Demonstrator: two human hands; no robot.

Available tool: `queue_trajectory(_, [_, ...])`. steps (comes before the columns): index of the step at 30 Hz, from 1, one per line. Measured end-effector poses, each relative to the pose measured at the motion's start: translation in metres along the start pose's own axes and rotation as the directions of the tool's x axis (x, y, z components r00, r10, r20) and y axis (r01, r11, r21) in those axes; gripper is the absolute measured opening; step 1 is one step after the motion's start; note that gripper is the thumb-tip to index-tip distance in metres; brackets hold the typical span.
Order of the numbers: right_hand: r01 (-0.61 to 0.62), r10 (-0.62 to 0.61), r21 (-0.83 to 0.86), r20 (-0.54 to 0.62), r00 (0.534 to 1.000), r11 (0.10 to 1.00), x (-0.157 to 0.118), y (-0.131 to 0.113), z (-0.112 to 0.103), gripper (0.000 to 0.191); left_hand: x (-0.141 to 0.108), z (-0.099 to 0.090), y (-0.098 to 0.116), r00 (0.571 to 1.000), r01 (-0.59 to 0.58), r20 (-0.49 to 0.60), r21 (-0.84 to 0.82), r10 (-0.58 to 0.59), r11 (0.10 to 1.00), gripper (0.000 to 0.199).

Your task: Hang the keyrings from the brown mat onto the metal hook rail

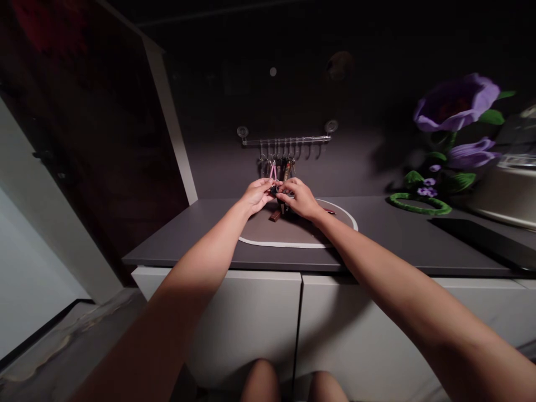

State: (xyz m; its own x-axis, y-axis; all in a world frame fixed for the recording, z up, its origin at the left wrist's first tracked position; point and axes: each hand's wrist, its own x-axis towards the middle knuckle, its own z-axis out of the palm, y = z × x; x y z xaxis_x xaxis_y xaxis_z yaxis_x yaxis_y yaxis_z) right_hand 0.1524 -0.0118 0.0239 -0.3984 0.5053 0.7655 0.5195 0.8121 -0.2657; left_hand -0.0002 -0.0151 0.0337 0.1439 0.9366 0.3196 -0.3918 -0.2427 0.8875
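My left hand [255, 196] and my right hand [300, 199] meet in front of the wall, above the mat. Between their closed fingertips is a small dark keychain [274, 190], mostly covered by the fingers. A pink strap [273, 169] runs from the hooks down to it. Other keys and key rings hang around it, among them a brown patterned tag [287, 170]. A clear hook rail [288, 140] carries them, with bare hooks toward its right end. Just under the hands, a brown block-like piece [275, 215] shows; I cannot tell whether it hangs or lies on the mat.
A brown mat with a white rim [272, 243] lies on the dark countertop [213, 234]. At the right stand purple fabric flowers [458, 103] with a green ring base [420, 204], beside a metallic rounded vessel [511, 184]. White cabinet doors [251, 318] are below; a dark door is left.
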Motion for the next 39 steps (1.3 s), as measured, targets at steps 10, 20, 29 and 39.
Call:
queue_trajectory(10, [-0.127,0.149,0.187,-0.111,0.983,0.974,0.004,-0.002,-0.005,0.014,0.003,-0.005,0.001,1.0,-0.012,-0.022,-0.002,0.012,1.0,0.005])
queue_trajectory(20, [-0.285,0.411,0.547,-0.121,0.904,0.787,0.007,-0.003,-0.011,0.025,0.0,0.0,0.0,1.0,-0.003,0.001,0.11,0.003,0.994,0.007])
queue_trajectory(29, [-0.319,0.477,0.762,0.015,0.879,0.563,0.005,0.002,-0.01,0.032,-0.004,0.002,-0.004,0.994,0.002,0.104,0.192,-0.022,0.981,0.02])
queue_trajectory(39, [-0.303,0.529,0.887,0.08,0.845,0.349,0.004,0.003,-0.008,0.041,-0.002,0.006,-0.012,0.994,0.051,0.08,0.198,-0.068,0.979,0.015])
